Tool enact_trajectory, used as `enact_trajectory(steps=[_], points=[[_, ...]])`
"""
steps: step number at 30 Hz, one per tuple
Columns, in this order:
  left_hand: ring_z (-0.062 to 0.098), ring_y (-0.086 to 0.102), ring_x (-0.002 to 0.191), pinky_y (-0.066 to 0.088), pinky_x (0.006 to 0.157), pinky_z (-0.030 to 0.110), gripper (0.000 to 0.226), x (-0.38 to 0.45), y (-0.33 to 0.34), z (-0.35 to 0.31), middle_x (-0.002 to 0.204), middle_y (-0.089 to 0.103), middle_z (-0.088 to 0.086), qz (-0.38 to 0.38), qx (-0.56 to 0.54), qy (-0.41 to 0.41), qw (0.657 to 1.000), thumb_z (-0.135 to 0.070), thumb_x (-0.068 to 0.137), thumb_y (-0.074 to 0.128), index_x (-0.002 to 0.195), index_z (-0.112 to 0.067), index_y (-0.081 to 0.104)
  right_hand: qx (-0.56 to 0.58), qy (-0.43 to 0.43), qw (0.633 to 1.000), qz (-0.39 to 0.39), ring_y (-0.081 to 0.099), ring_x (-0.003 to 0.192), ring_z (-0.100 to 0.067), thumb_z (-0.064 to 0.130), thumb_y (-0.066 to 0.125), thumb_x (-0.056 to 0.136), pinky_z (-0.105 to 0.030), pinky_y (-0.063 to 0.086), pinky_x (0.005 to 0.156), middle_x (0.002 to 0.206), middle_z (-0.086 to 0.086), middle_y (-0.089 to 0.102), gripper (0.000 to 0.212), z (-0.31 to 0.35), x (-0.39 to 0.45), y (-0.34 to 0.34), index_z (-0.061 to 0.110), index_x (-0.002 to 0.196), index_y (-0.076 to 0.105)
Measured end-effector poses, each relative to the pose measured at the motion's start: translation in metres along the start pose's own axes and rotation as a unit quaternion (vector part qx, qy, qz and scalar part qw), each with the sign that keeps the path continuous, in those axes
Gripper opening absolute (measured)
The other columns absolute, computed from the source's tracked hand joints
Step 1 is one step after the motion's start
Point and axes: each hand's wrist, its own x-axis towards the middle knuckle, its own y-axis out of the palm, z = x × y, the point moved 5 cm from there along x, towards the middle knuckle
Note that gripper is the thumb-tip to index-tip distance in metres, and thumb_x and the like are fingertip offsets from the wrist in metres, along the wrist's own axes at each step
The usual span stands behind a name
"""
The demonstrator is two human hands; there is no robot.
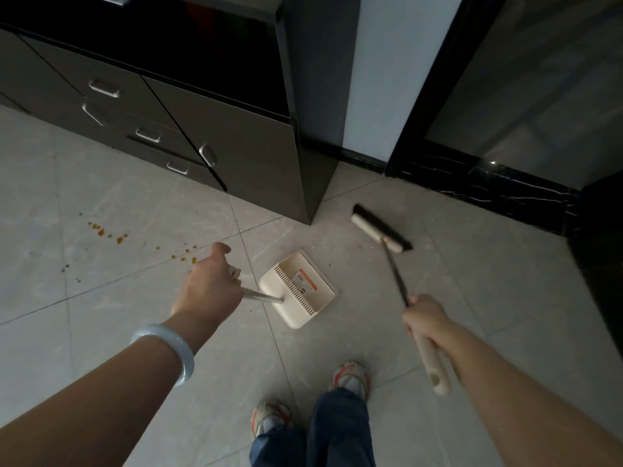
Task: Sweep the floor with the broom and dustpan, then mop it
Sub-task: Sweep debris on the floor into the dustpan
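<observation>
Grey floor tiles (135, 332) show orange crumbs (108, 232) near dark cabinets (236, 156). I see my left hand (209, 284) gripping the dustpan (298, 288) handle, my right hand (428, 318) gripping the broom (381, 232).

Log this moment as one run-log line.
phase: sweeping | left hand: grips dustpan handle | right hand: grips broom | orange spill: unswept, left of dustpan | mopping: not started
</observation>
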Motion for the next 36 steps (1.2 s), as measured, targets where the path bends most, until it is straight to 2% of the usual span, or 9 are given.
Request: enact_trajectory(steps=[4,8,12,15,20,24,28,33,36], points=[[0.023,0.05,0.08,0.041,0.07,0.034,0.048,0.001,-0.001,0.001,0.084,0.054,0.0,0.003,0.003,-0.002,1.0,-0.011,0.086,0.059,0.13,-0.016,0.043,0.039,-0.017,0.998,0.055,0.05,0.034,-0.02,-0.008,0.052,0.065,-0.033,0.05,0.039,0.051,-0.013,0.061,0.065,-0.039,-0.059,0.012,0.02,0.122,0.064],[0.024,0.052,0.08,0.045,0.07,0.035,0.047,0.001,0.002,0.0,0.088,0.06,0.001,0.005,-0.002,-0.003,1.0,-0.012,0.086,0.06,0.129,-0.018,0.043,0.06,-0.017,0.998,0.0,0.049,0.031,-0.017,-0.009,0.051,0.07,-0.021,0.04,0.034,0.044,-0.002,0.061,0.07,-0.06,-0.069,-0.023,0.026,0.131,0.057],[0.027,0.058,0.084,0.049,0.073,0.038,0.046,-0.001,0.002,0.001,0.092,0.064,0.005,0.0,-0.004,-0.004,1.0,-0.013,0.086,0.06,0.128,-0.017,0.044,-0.041,-0.014,0.996,-0.072,0.061,0.047,-0.017,-0.001,0.057,0.073,-0.017,0.039,0.039,0.056,-0.004,0.06,0.053,-0.041,-0.003,-0.062,0.015,0.124,0.062],[0.023,0.053,0.082,0.045,0.071,0.035,0.046,0.0,0.002,0.002,0.086,0.057,0.0,-0.005,-0.001,-0.004,1.0,-0.011,0.086,0.061,0.129,-0.017,0.045,0.007,0.015,0.995,-0.098,0.055,0.047,-0.016,-0.001,0.058,0.078,-0.016,0.034,0.034,0.06,-0.007,0.057,0.041,-0.021,0.029,-0.076,0.005,0.118,0.063],[0.026,0.06,0.089,0.048,0.071,0.036,0.048,0.004,0.002,0.003,0.094,0.064,0.004,-0.003,-0.001,-0.009,1.0,-0.01,0.085,0.063,0.128,-0.017,0.044,0.057,0.032,0.998,-0.015,0.048,0.028,-0.002,-0.003,0.056,0.08,-0.011,0.032,0.029,0.052,-0.002,0.053,0.024,-0.007,-0.004,0.007,-0.004,0.101,0.067],[0.026,0.06,0.087,0.047,0.07,0.035,0.046,0.004,0.002,0.002,0.098,0.067,0.008,-0.001,0.007,-0.005,1.0,-0.013,0.086,0.062,0.129,-0.016,0.044,0.12,0.007,0.991,0.065,0.043,0.022,-0.007,-0.011,0.046,0.076,-0.016,0.035,0.031,0.04,0.0,0.051,0.044,-0.018,-0.075,0.07,0.008,0.111,0.066],[0.022,0.056,0.082,0.047,0.07,0.035,0.046,0.006,-0.001,0.007,0.096,0.065,0.006,0.006,0.009,-0.007,1.0,-0.014,0.087,0.062,0.129,-0.016,0.044,0.204,0.017,0.976,0.075,0.041,0.029,-0.015,-0.013,0.05,0.077,-0.02,0.034,0.034,0.036,-0.004,0.05,0.069,-0.037,-0.104,0.055,0.016,0.14,0.047],[0.027,0.062,0.087,0.057,0.075,0.041,0.044,0.007,-0.011,0.031,0.1,0.065,0.009,0.014,-0.003,-0.022,1.0,-0.016,0.087,0.064,0.127,-0.015,0.045,0.101,-0.024,0.995,0.008,0.049,0.033,-0.019,-0.01,0.054,0.07,-0.024,0.041,0.039,0.043,-0.009,0.057,0.072,-0.011,-0.088,0.02,0.015,0.138,0.05],[0.026,0.059,0.086,0.053,0.072,0.036,0.046,0.007,-0.021,0.047,0.102,0.063,0.011,0.006,0.005,-0.04,0.999,-0.015,0.087,0.065,0.129,-0.013,0.046,0.04,-0.027,0.999,-0.025,0.053,0.03,-0.012,-0.009,0.056,0.068,-0.015,0.04,0.036,0.049,-0.011,0.059,0.059,0.019,-0.056,0.012,0.006,0.125,0.06]])
